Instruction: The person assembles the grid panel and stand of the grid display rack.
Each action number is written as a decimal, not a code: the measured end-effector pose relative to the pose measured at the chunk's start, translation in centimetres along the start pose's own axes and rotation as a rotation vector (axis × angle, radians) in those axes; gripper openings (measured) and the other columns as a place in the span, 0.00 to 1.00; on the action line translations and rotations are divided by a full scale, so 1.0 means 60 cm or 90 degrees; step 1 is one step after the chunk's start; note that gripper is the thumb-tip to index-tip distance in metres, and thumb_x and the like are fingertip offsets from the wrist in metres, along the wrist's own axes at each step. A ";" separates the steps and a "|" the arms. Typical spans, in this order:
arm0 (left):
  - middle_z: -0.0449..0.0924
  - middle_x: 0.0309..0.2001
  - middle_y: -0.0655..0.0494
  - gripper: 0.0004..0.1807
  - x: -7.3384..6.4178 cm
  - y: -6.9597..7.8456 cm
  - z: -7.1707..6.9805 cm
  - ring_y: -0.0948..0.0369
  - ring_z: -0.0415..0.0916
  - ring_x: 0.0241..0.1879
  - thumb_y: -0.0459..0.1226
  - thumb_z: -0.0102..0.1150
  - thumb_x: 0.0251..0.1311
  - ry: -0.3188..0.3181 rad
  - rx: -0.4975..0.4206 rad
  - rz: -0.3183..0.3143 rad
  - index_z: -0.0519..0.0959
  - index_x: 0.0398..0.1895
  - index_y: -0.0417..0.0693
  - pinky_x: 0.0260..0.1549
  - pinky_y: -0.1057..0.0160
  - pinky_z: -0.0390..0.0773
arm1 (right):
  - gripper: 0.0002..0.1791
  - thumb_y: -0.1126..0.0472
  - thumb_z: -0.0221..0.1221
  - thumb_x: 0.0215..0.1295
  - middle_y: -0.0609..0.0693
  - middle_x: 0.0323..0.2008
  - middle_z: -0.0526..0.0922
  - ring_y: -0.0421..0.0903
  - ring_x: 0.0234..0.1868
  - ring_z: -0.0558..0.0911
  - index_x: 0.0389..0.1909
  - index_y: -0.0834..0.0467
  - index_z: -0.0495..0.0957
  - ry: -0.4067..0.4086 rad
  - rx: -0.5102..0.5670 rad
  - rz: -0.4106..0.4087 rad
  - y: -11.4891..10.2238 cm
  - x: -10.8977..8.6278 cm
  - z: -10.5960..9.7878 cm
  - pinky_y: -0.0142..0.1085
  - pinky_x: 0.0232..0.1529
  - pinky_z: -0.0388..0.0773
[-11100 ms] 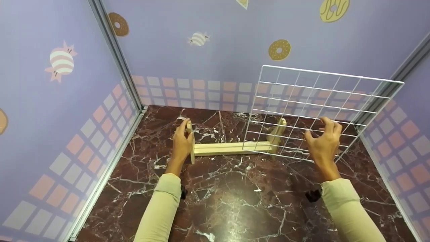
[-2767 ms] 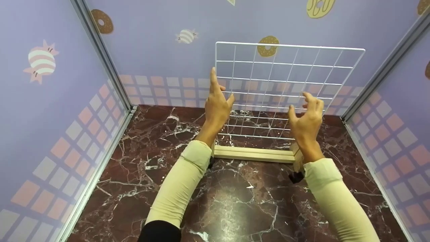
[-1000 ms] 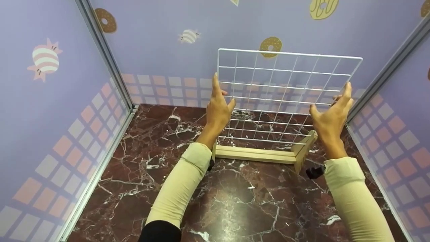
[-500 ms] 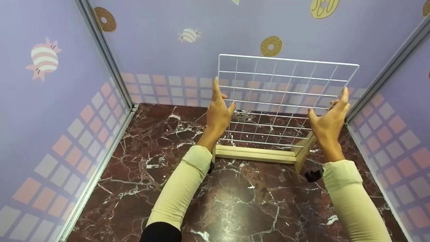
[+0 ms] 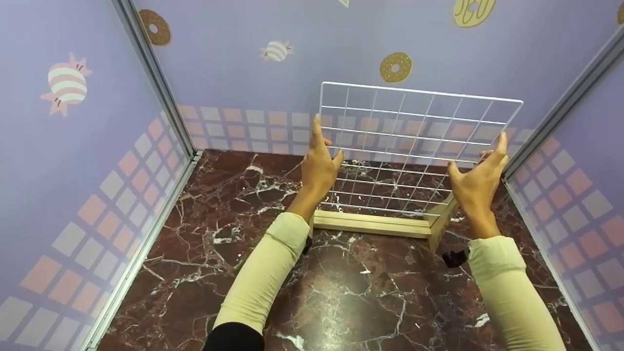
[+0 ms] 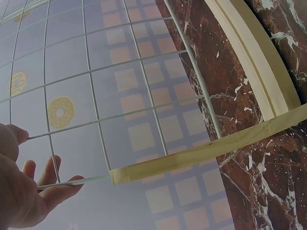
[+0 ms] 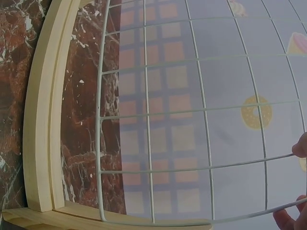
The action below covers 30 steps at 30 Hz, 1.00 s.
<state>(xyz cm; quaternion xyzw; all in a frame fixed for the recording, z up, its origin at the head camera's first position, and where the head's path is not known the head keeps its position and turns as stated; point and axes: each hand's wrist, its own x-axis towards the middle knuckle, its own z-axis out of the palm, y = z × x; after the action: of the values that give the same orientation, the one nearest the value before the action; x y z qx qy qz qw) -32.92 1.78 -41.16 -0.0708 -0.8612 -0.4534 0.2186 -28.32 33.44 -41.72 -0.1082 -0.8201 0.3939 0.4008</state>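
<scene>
A white wire grid panel (image 5: pixel 422 91) stands tilted above a wooden frame, a crossbar (image 5: pixel 373 223) with an end post on each side. My left hand (image 5: pixel 318 165) grips the panel's left edge, thumb in front and fingers behind. On the opposite edge my right hand (image 5: pixel 480 183) holds it the same way. In the left wrist view, the panel's side edge meets the left post (image 6: pixel 182 155). The right post (image 5: pixel 441 224) lines up with the other side edge. Between the panel's lower wire and the crossbar a gap shows. Whether the edges sit in grooves is hidden.
The frame rests on a dark red marbled surface (image 5: pixel 351 292) with small pale bits scattered behind the crossbar. Purple printed panels enclose it, with a back wall (image 5: pixel 219 73) close behind the grid and side walls left and right.
Earlier the right hand alone held the panel while the left held the frame's post. Now both hands grip the panel's sides. Over the last second it has come down toward the crossbar.
</scene>
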 end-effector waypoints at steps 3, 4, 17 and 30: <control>0.80 0.55 0.53 0.56 0.000 0.001 0.001 0.58 0.77 0.29 0.39 0.67 0.63 0.001 0.000 0.001 0.36 0.83 0.58 0.27 0.64 0.79 | 0.58 0.65 0.69 0.55 0.55 0.52 0.67 0.53 0.53 0.71 0.81 0.51 0.43 -0.001 -0.003 0.003 0.000 0.000 0.000 0.48 0.56 0.76; 0.80 0.55 0.53 0.56 -0.001 0.001 0.001 0.59 0.77 0.29 0.39 0.67 0.63 0.001 0.000 0.001 0.36 0.83 0.57 0.27 0.64 0.79 | 0.58 0.65 0.69 0.55 0.55 0.53 0.67 0.54 0.53 0.71 0.81 0.51 0.43 -0.003 -0.004 0.004 0.000 -0.001 0.001 0.48 0.56 0.76; 0.80 0.54 0.53 0.56 -0.008 -0.003 0.012 0.56 0.79 0.33 0.37 0.67 0.62 -0.002 0.016 0.011 0.39 0.83 0.55 0.31 0.62 0.81 | 0.58 0.67 0.68 0.55 0.59 0.54 0.67 0.53 0.53 0.71 0.81 0.54 0.43 0.007 0.001 0.001 0.024 -0.015 0.006 0.48 0.53 0.77; 0.80 0.52 0.52 0.54 -0.021 -0.037 0.031 0.51 0.79 0.30 0.38 0.69 0.61 0.019 0.022 0.002 0.43 0.82 0.56 0.30 0.54 0.82 | 0.59 0.65 0.70 0.55 0.65 0.54 0.67 0.58 0.50 0.71 0.81 0.53 0.42 -0.013 -0.016 0.002 0.043 -0.031 0.018 0.52 0.54 0.75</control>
<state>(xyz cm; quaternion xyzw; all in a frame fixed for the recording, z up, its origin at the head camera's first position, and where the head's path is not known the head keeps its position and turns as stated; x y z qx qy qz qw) -33.08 2.08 -44.28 -0.0616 -0.8655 -0.4392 0.2330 -28.26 33.66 -45.09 -0.1104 -0.8288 0.3852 0.3905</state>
